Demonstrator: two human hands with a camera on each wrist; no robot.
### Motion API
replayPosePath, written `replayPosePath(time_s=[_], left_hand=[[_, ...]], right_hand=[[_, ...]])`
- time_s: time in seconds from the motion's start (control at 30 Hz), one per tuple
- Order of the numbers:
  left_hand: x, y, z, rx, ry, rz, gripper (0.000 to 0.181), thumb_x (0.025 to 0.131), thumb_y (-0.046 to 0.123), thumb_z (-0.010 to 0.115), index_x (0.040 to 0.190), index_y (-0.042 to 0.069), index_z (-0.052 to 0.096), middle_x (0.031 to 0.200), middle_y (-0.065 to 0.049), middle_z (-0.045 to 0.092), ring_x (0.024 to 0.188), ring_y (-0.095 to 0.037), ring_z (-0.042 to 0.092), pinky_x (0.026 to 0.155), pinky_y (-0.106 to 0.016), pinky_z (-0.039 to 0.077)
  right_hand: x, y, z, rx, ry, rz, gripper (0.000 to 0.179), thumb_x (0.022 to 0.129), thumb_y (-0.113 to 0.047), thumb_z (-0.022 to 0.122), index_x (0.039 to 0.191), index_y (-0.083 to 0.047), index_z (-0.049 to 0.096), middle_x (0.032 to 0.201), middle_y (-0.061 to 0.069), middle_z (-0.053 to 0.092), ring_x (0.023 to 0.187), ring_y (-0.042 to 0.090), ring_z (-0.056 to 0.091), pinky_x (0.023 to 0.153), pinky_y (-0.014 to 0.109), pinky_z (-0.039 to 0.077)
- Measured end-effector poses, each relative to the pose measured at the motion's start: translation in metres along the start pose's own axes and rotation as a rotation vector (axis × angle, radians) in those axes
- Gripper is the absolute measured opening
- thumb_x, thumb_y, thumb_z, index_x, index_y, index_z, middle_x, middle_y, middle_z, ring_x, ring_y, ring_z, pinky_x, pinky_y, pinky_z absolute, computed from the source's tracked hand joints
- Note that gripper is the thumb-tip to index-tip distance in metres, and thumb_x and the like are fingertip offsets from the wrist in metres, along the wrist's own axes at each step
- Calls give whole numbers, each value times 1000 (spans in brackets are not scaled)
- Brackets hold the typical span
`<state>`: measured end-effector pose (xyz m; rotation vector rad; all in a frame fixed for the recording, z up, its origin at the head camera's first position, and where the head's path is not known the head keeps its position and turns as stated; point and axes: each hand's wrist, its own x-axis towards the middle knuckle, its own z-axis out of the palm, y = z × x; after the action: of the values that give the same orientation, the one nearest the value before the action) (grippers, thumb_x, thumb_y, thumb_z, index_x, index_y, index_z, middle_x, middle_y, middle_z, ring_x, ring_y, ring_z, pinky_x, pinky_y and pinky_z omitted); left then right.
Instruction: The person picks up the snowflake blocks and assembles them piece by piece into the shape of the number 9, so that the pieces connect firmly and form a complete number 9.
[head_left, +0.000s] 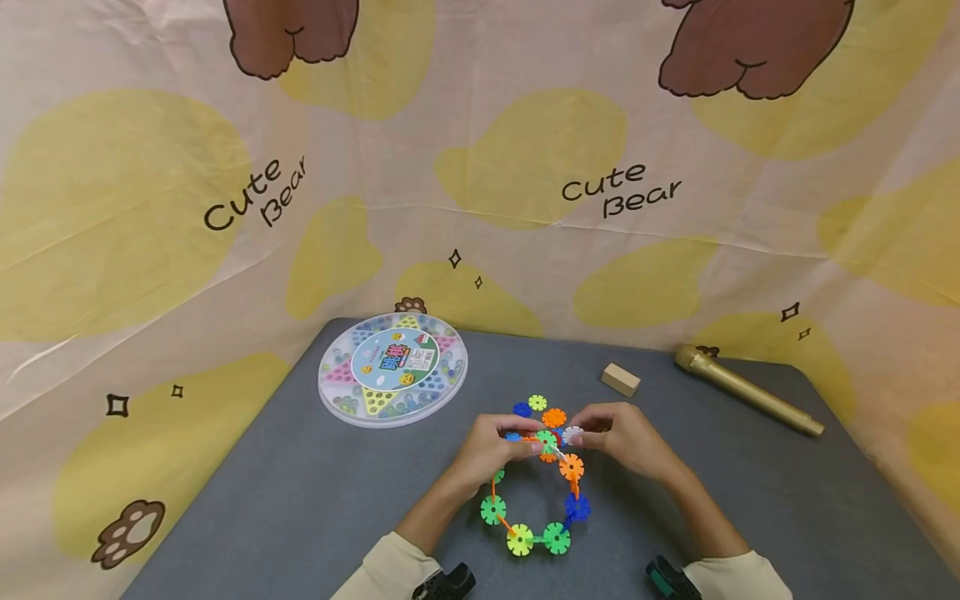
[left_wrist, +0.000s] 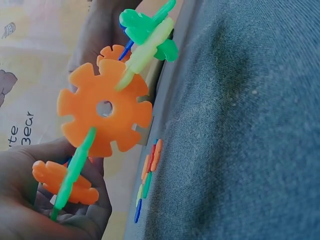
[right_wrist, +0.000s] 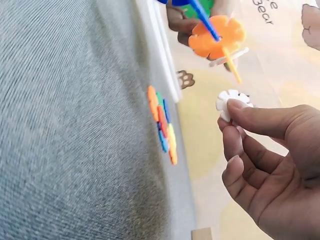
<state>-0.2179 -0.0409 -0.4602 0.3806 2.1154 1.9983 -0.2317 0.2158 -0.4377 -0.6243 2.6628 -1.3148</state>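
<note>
A chain of notched plastic snowflake discs [head_left: 557, 538], in green, yellow, orange and blue, hangs in a loop between the forearms. My left hand [head_left: 483, 452] grips its upper end, the fingers curled by a green disc [head_left: 546, 442]. In the left wrist view, the curled fingers hold the chain around an orange disc [left_wrist: 65, 182]. Between thumb and fingertip, my right hand [head_left: 633, 437] pinches a white snowflake disc [right_wrist: 230, 102]. The right wrist view shows that disc apart from the chain's orange disc [right_wrist: 217, 37], near a pale piece slotted there.
Several loose snowflake discs [head_left: 554, 417] lie on the grey table [head_left: 315, 500] just beyond the hands. A round marble-game board [head_left: 393, 358] sits at the back left. Toward the back right are a wooden block [head_left: 620, 380] and a gold microphone-shaped object [head_left: 750, 392]. A printed cloth hangs behind.
</note>
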Motion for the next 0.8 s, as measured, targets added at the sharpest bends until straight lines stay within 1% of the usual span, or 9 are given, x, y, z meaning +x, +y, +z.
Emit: replayPosePath(time_s=[0.2, 0.3, 0.4, 0.53, 0.63, 0.7, 0.8], left_hand=[[0, 2, -1, -2, 15, -12, 24, 91, 12, 84, 114, 7, 83, 113, -9, 77, 83, -13, 67, 73, -25, 55], [-1, 3, -1, -6, 23, -10, 25, 91, 11, 84, 115, 6, 82, 113, -8, 77, 84, -13, 66, 74, -25, 55], [-1, 3, 0, -7, 22, -10, 25, 91, 11, 84, 115, 4, 82, 113, -8, 77, 83, -13, 67, 75, -26, 57], [-1, 4, 0, -17, 12, -10, 23, 91, 12, 84, 113, 5, 82, 111, -8, 78, 83, -13, 69, 80, -34, 61], [0, 3, 0, -11, 6, -4, 22, 91, 13, 85, 111, 6, 83, 109, -8, 79, 84, -14, 70, 81, -34, 61], [0, 2, -1, 0, 8, 3, 21, 90, 13, 85, 110, 7, 84, 108, -8, 80, 86, -16, 70, 78, -31, 59], [0, 2, -2, 10, 16, 14, 20, 90, 13, 86, 108, 8, 85, 107, -7, 80, 90, -17, 70, 77, -29, 58]], right_hand=[[-4, -9, 0, 76, -21, 0, 12, 95, -24, 81, 104, -15, 81, 96, 2, 77, 87, 28, 72, 77, 30, 61], [-5, -13, 1, 108, -33, -7, 13, 96, -23, 81, 104, -13, 81, 96, 5, 77, 87, 31, 73, 77, 30, 61], [-6, -14, 3, 118, -31, -13, 12, 96, -21, 81, 104, -13, 81, 96, 6, 77, 86, 29, 73, 77, 30, 61], [-6, -14, 5, 123, -19, -34, 11, 95, -21, 82, 103, -13, 81, 95, 5, 77, 84, 23, 73, 76, 29, 61], [-6, -15, 7, 122, -5, -49, 10, 94, -20, 83, 102, -14, 82, 93, 4, 78, 82, 20, 72, 75, 28, 61], [-6, -15, 8, 124, 11, -60, 9, 93, -20, 84, 100, -15, 83, 91, 2, 78, 80, 19, 72, 74, 28, 61], [-6, -14, 11, 125, 41, -102, 8, 92, -18, 85, 99, -15, 84, 89, 1, 79, 77, 17, 72, 72, 28, 61]])
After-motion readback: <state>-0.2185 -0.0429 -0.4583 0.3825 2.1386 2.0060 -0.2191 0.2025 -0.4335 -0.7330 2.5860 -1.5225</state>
